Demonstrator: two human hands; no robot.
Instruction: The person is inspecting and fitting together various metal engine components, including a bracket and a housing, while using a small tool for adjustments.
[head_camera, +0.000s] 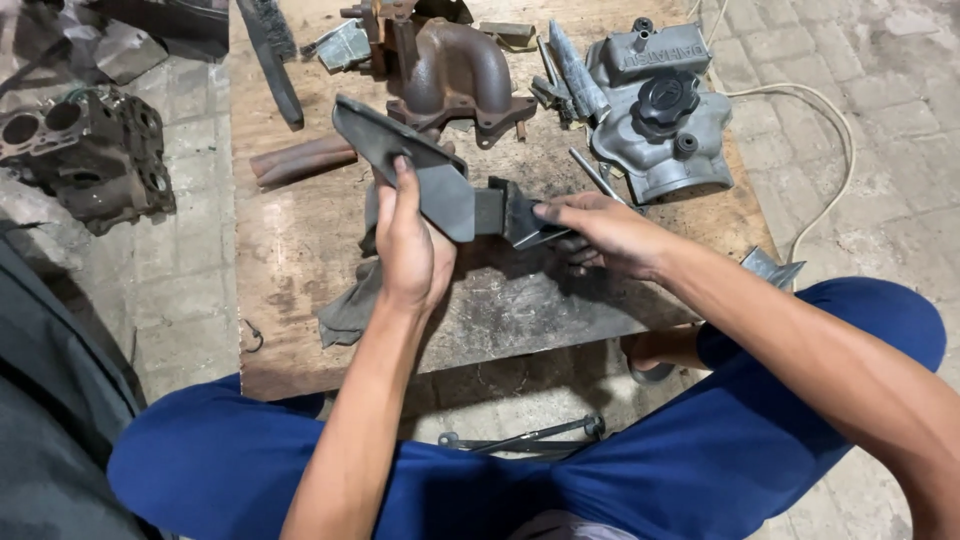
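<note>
We're mid-clean on the dark metal bracket (420, 175), judging by the grime and the grey rag (350, 305) under it. Bracket sits over the wooden board (300, 240), just in front of the rusty cast manifold (455, 75). Left hand (410, 250) is closed around the bracket's lower edge, propping it up. Right hand (600, 232) pinches a small flat blade-like tool (535, 232) against the bracket's end block. Aluminium valve cover (660, 110) lies right of the manifold. Next move likely needs a firm left-hand brace and a shallow scraping angle.
</note>
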